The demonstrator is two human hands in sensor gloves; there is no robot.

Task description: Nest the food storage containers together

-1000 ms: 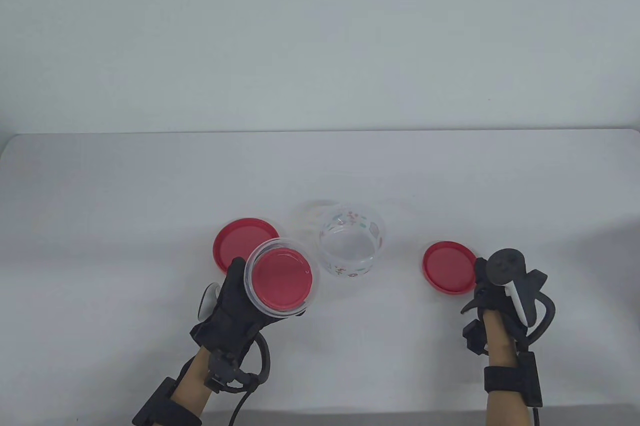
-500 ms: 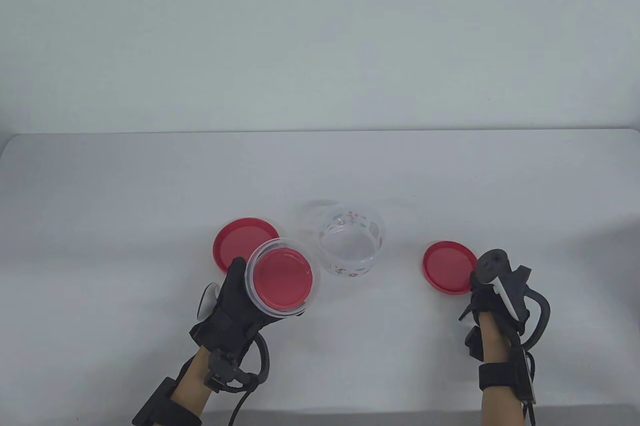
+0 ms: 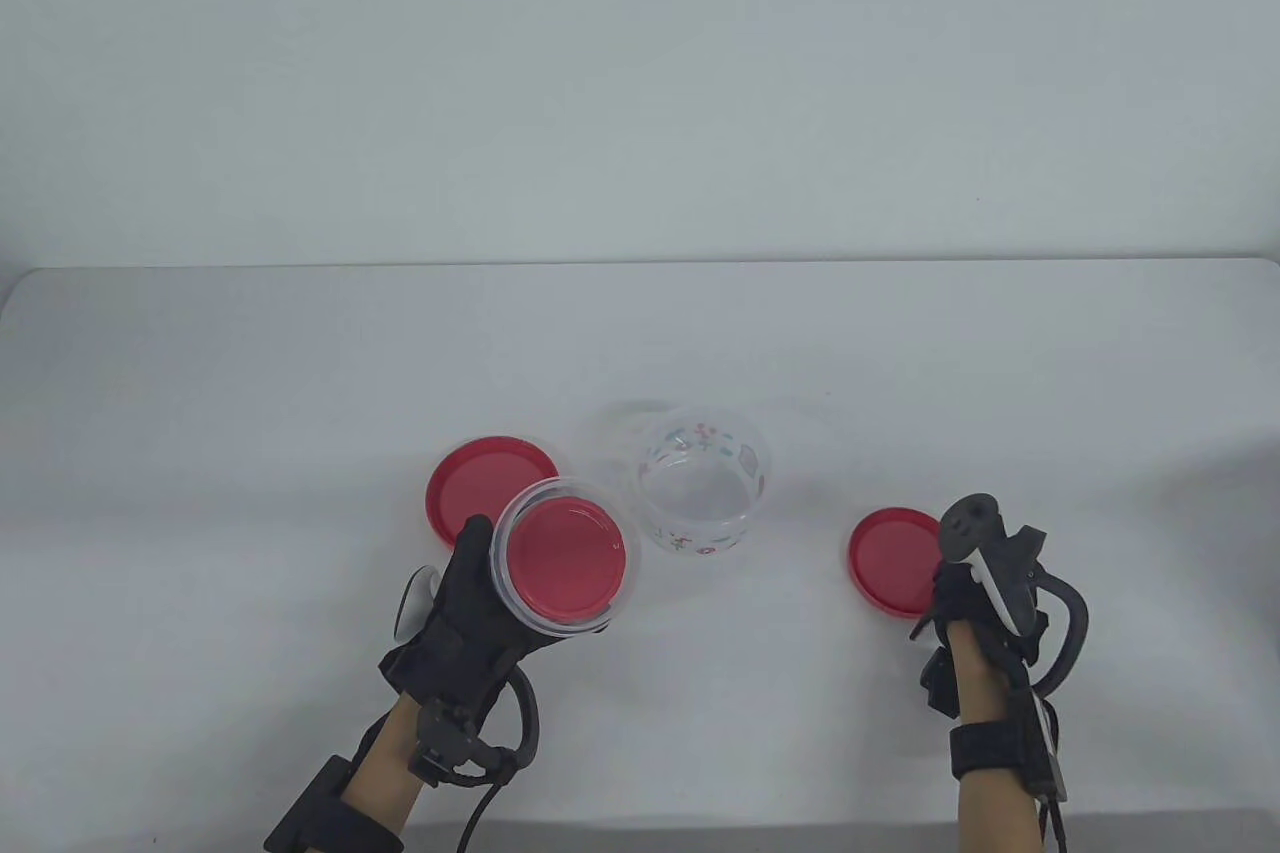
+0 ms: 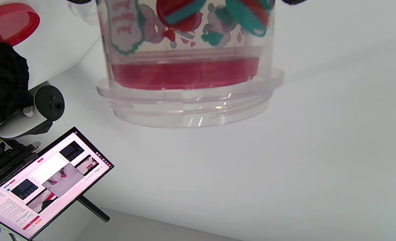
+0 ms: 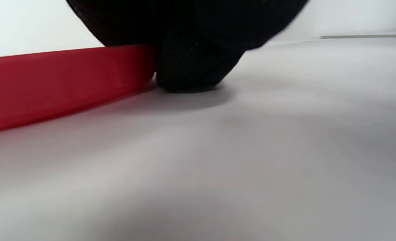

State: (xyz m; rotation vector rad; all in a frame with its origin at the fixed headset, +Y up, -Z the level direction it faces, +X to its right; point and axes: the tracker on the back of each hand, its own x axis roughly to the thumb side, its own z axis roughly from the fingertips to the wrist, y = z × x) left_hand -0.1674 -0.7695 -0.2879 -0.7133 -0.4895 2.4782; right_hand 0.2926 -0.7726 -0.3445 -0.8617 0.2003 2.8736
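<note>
Beside round red lid [image 3: 893, 561], gloved fingers [image 5: 187, 75] touch.

Plain white surface [image 3: 300, 363] butting up against a blank pale grey-white wall [image 3: 640, 73], soft even light all over. Left wrist view catches a monitor [image 4: 40, 184] on a dark stand, tilted, screen lit up pinkish-white.
</note>
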